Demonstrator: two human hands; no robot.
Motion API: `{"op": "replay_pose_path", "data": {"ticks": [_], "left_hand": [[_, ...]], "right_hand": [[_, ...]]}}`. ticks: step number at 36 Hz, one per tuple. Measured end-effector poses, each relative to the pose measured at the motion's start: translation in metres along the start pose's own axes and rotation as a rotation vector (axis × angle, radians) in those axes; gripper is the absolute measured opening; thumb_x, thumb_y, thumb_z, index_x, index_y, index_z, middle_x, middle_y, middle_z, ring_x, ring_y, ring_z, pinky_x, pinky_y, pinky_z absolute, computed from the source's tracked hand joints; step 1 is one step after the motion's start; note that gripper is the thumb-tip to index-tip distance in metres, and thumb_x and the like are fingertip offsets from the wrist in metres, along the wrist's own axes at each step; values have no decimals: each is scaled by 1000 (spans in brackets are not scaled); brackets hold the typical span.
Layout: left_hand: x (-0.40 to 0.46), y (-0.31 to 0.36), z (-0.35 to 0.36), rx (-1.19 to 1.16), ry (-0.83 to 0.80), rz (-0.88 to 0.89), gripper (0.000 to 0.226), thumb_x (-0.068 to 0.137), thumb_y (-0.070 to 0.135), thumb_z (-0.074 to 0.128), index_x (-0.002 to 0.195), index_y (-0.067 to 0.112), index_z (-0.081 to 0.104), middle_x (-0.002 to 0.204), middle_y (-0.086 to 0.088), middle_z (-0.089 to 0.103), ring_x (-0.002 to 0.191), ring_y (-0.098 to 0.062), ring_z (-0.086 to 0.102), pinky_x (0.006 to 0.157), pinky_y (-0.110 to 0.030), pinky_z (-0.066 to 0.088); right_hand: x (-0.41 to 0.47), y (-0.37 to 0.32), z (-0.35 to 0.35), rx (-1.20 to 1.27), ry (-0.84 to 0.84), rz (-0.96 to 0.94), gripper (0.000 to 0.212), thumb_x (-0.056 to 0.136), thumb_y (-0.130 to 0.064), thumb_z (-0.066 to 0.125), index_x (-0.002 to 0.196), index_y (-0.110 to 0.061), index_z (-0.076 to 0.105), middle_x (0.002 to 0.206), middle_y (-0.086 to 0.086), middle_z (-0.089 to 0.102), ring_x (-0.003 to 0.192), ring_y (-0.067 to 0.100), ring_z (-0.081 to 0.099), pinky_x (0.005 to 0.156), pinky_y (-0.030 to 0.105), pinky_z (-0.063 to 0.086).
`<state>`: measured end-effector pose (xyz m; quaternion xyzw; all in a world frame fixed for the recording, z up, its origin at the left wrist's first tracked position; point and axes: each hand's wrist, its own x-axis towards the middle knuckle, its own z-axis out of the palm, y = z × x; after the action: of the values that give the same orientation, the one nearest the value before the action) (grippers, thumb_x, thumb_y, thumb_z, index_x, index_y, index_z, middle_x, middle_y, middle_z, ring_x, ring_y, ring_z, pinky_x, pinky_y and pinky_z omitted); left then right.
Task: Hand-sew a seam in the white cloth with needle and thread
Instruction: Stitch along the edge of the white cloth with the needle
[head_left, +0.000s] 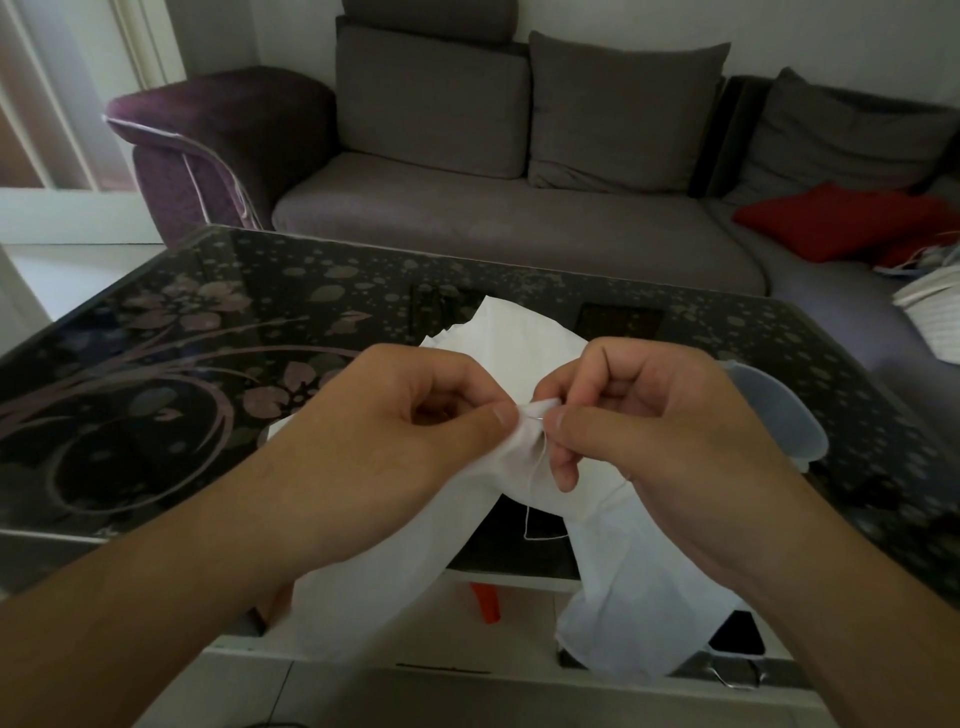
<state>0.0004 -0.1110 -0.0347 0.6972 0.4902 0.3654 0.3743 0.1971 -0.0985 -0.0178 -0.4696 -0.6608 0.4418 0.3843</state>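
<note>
The white cloth (524, 338) hangs over the near edge of the table and drapes down past it. My left hand (395, 415) pinches a fold of the cloth between thumb and forefinger. My right hand (639, 415) meets it from the right, thumb and forefinger pinched on a thin needle (540, 413) that pokes into the fold. A white thread (530, 514) loops down from the fold in front of the dark table edge. The needle is mostly hidden by the fingers.
The black glass table (208, 338) has a flower pattern. A clear plastic lid (779, 410) lies behind my right hand. A grey sofa (519, 218) with a red cushion (841, 218) stands beyond. An orange thing (485, 603) shows below the table.
</note>
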Motion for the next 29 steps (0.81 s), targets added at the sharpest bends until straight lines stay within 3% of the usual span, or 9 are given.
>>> {"op": "replay_pose_path", "data": {"ticks": [29], "left_hand": [[0,-2,2,37,9,69,15,94,34,63,91,29,77,82,11,76,79,-7,73,69,-14,54]], "right_hand": [[-2,1,5,-119,80,-48,21,84,9,72,72,-7,65,82,-4,74,65,23,72,66,32,64]]}}
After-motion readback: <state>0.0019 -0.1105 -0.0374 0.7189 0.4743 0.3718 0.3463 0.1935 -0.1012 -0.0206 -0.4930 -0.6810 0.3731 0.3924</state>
